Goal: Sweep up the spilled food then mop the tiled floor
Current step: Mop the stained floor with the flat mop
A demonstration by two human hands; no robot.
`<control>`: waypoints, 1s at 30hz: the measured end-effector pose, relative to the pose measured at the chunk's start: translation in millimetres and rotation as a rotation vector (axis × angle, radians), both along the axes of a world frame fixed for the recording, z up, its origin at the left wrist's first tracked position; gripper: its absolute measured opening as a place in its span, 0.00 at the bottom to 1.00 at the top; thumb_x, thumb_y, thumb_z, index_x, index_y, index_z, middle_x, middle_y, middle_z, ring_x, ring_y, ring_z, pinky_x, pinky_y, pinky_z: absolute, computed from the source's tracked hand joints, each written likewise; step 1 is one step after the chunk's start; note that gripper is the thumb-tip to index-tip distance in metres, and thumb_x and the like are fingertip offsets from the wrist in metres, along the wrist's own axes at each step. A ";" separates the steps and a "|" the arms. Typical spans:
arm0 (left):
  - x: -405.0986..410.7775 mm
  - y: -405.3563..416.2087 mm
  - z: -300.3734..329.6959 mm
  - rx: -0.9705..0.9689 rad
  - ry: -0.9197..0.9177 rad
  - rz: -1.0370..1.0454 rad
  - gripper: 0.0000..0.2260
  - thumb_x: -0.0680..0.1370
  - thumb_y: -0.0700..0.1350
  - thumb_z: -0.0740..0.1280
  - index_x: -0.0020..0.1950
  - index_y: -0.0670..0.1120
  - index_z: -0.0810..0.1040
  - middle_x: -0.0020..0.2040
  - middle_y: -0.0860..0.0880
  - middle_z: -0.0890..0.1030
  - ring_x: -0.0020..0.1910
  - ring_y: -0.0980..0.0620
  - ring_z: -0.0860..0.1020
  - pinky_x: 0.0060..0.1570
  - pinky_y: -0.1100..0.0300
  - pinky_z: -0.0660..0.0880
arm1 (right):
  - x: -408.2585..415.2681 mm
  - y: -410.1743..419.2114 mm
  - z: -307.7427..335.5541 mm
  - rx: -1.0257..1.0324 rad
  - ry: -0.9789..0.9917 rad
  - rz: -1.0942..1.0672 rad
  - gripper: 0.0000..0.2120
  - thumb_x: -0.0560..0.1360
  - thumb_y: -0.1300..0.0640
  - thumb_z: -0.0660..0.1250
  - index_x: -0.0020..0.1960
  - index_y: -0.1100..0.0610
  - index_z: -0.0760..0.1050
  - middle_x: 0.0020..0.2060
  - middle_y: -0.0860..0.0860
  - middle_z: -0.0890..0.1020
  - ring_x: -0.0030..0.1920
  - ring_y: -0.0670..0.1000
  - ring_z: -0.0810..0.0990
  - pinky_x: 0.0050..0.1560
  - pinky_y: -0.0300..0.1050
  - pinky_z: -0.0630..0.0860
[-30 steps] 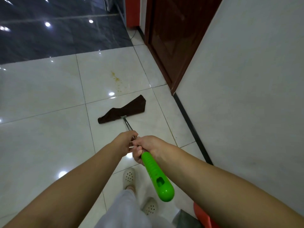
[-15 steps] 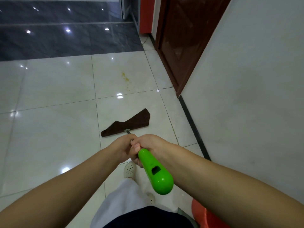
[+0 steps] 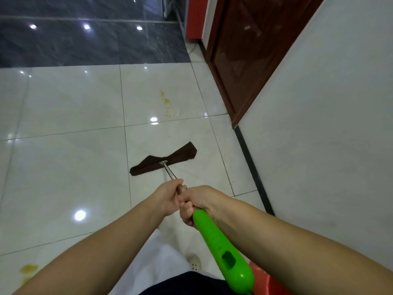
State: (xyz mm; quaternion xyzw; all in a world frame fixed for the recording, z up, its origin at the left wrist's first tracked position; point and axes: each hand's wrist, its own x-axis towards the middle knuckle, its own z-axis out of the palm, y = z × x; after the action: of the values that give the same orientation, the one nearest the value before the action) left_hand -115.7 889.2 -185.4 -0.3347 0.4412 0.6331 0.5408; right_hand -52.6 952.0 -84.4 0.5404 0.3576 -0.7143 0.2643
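While both hands [image 3: 180,201] grip it, the mop [image 3: 163,162] rests on tile.

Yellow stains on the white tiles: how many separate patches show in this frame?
2. One stain lies beyond the mop head, toward the door. The other sits at the lower left, beside the left forearm, which may hide more.

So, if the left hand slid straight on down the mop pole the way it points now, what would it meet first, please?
The left hand points along the metal pole toward the floor. First in that line is the brown mop cloth at the pole's end, flat on the white tile. The yellow stain lies beyond, probably slightly off line.
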 end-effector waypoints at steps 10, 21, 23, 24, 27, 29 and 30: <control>-165.0 18.9 -16.5 -0.138 0.122 -0.034 0.11 0.81 0.44 0.59 0.41 0.40 0.70 0.37 0.47 0.73 0.35 0.53 0.72 0.39 0.59 0.73 | -160.8 0.2 -24.1 -0.017 -0.002 -0.125 0.16 0.76 0.68 0.56 0.34 0.51 0.68 0.22 0.46 0.69 0.12 0.43 0.62 0.15 0.27 0.58; -338.3 56.9 -19.0 -0.231 0.286 -0.248 0.14 0.82 0.43 0.57 0.37 0.42 0.68 0.33 0.46 0.70 0.30 0.52 0.69 0.25 0.62 0.70 | -328.3 32.3 -44.6 -0.033 0.051 -0.201 0.13 0.78 0.66 0.57 0.37 0.53 0.68 0.17 0.48 0.69 0.12 0.42 0.63 0.15 0.27 0.59; -358.4 67.2 -14.5 -0.254 0.335 -0.300 0.15 0.82 0.42 0.56 0.36 0.42 0.67 0.32 0.46 0.68 0.30 0.52 0.68 0.15 0.69 0.66 | -349.6 43.0 -43.9 -0.040 0.062 -0.240 0.12 0.79 0.65 0.57 0.39 0.54 0.69 0.19 0.50 0.70 0.11 0.42 0.63 0.14 0.27 0.59; -365.3 72.0 -12.3 -0.251 0.360 -0.325 0.15 0.83 0.43 0.56 0.36 0.42 0.66 0.32 0.46 0.67 0.29 0.52 0.67 0.13 0.71 0.64 | -356.8 48.1 -42.6 -0.042 0.071 -0.259 0.11 0.80 0.65 0.57 0.41 0.54 0.69 0.20 0.50 0.70 0.11 0.42 0.63 0.13 0.28 0.59; -372.8 84.0 -7.3 -0.237 0.342 -0.349 0.15 0.83 0.42 0.56 0.36 0.41 0.66 0.32 0.46 0.67 0.30 0.52 0.68 0.14 0.71 0.66 | -359.5 60.1 -38.4 -0.084 0.081 -0.342 0.10 0.80 0.64 0.59 0.40 0.55 0.69 0.19 0.50 0.68 0.11 0.42 0.62 0.15 0.28 0.58; -366.6 88.0 -6.7 -0.216 0.285 -0.350 0.10 0.82 0.41 0.56 0.42 0.40 0.69 0.33 0.46 0.69 0.31 0.53 0.70 0.20 0.66 0.71 | -348.6 64.1 -33.4 -0.113 0.070 -0.381 0.08 0.79 0.64 0.60 0.45 0.54 0.71 0.19 0.50 0.69 0.12 0.43 0.63 0.15 0.27 0.59; -360.9 90.4 -6.5 -0.201 0.258 -0.350 0.07 0.82 0.41 0.56 0.47 0.40 0.69 0.34 0.46 0.70 0.32 0.54 0.71 0.26 0.62 0.73 | -340.6 66.3 -31.0 -0.121 0.056 -0.391 0.08 0.79 0.65 0.60 0.47 0.53 0.72 0.20 0.50 0.69 0.12 0.43 0.63 0.16 0.27 0.59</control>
State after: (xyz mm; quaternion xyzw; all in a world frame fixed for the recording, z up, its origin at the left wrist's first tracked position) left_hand -476.6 979.7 -191.9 -0.2215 0.6187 0.5201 0.5456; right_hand -393.3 1018.3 -115.4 0.5627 0.2097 -0.7869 0.1425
